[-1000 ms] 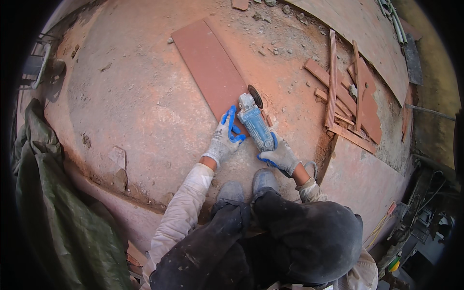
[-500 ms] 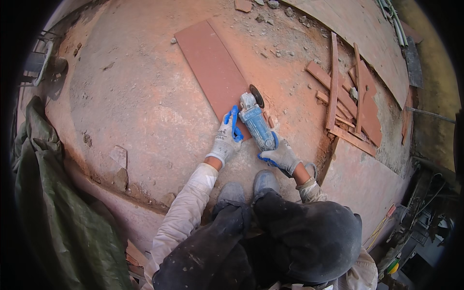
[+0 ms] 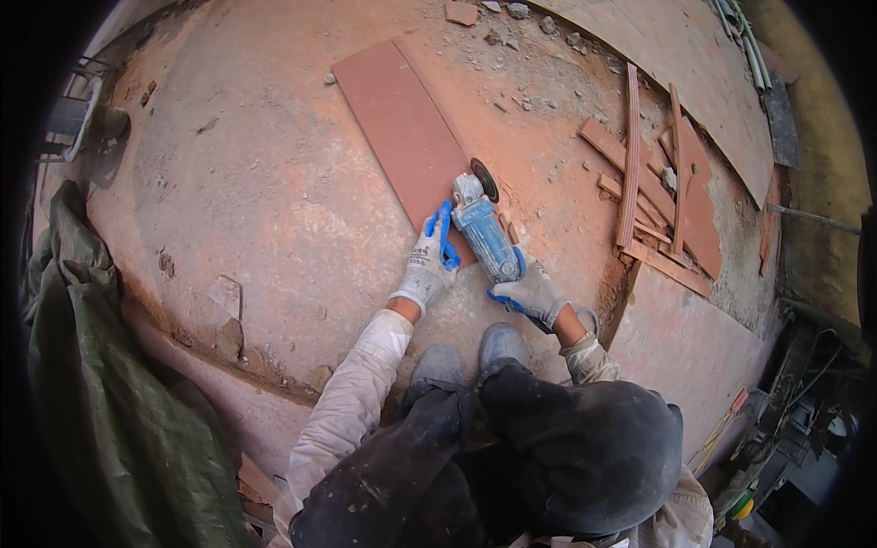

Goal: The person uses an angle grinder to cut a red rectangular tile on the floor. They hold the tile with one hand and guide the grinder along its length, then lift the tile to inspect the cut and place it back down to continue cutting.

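Note:
A long reddish-brown tile (image 3: 402, 128) lies slantwise on the dusty ground ahead of my feet. Over its near right edge is a dusty blue angle grinder (image 3: 487, 236), its dark disc (image 3: 485, 180) at the far right. My right hand (image 3: 534, 294), in a grey glove with a blue palm, is wrapped around the rear of the grinder's body. My left hand (image 3: 427, 263), gloved alike, rests over the tile's near end, its curved fingers cupping the grinder's left side near the head. Part of their contact is hidden. Small reddish offcuts (image 3: 508, 226) lie just right of the grinder.
Broken tile strips (image 3: 653, 187) are heaped at the right beside a raised slab (image 3: 694, 315). Rubble (image 3: 521, 36) is scattered at the far side. A green tarp (image 3: 100, 384) hangs along the left, and my shoes (image 3: 502, 345) stand close behind the grinder.
Hands, grinder and tile keep nearly the same places. The whole view has shifted very slightly.

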The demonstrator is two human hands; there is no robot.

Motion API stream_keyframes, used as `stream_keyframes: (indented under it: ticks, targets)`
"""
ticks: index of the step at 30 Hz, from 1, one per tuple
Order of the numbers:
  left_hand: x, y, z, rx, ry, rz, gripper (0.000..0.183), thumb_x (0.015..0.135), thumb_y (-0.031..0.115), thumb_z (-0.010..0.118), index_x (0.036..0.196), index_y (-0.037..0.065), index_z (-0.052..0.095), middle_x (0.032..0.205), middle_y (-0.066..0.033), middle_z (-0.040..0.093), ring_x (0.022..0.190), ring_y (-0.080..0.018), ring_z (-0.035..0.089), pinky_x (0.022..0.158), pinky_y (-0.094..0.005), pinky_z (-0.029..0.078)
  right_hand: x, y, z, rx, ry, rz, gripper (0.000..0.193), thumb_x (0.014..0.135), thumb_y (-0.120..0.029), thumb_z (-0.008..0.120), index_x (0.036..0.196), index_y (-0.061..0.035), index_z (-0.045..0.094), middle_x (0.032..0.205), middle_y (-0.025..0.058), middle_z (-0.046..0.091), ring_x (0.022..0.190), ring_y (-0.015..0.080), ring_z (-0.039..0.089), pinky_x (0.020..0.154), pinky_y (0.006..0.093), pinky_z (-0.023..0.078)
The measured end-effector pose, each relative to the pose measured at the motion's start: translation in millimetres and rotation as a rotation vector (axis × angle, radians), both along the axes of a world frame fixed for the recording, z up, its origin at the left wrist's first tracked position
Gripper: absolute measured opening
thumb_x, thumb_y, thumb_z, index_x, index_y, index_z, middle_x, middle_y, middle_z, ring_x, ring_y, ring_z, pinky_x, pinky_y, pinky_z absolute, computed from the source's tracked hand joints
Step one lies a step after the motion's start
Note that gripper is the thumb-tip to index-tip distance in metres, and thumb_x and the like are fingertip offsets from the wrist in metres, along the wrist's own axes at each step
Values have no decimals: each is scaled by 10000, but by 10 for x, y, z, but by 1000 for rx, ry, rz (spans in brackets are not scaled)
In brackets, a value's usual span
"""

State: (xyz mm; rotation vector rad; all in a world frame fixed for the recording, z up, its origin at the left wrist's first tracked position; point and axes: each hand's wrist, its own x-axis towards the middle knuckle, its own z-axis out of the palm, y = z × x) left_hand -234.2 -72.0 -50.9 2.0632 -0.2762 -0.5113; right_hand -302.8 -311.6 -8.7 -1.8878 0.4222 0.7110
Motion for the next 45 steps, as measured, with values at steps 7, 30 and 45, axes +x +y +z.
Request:
stream_keyframes:
  ticks: [7, 30, 45]
  targets:
    - [-52, -24, 95, -48, 102, 66, 1100, 853, -150, 682, 1800, 94, 180, 1575, -194, 470, 984, -218, 679, 899, -332, 613, 75, 49, 104, -1, 23, -6, 755, 737, -319, 911, 1357, 24, 649, 1235, 240, 760, 1135, 341, 742, 1021, 427, 579]
    - [-53, 34, -14, -70, 94, 66, 1128, 835, -123, 687, 1800, 52, 130, 1667, -216, 386, 914, -180, 685, 845, -308, 613, 189, 145, 46, 60, -21, -52, 735, 742, -274, 906, 1349, 32, 627, 1125, 198, 746, 993, 285, 736, 870, 424, 605]
    - [-38, 43, 84, -92, 121, 100, 1115, 855, -162, 657, 1805, 77, 123, 1621, -170, 391, 955, -192, 668, 876, -316, 612, 280, 210, 74, 51, 27, -43, 623, 781, -279, 862, 1278, 3, 612, 1053, 196, 729, 924, 292, 732, 799, 415, 605]
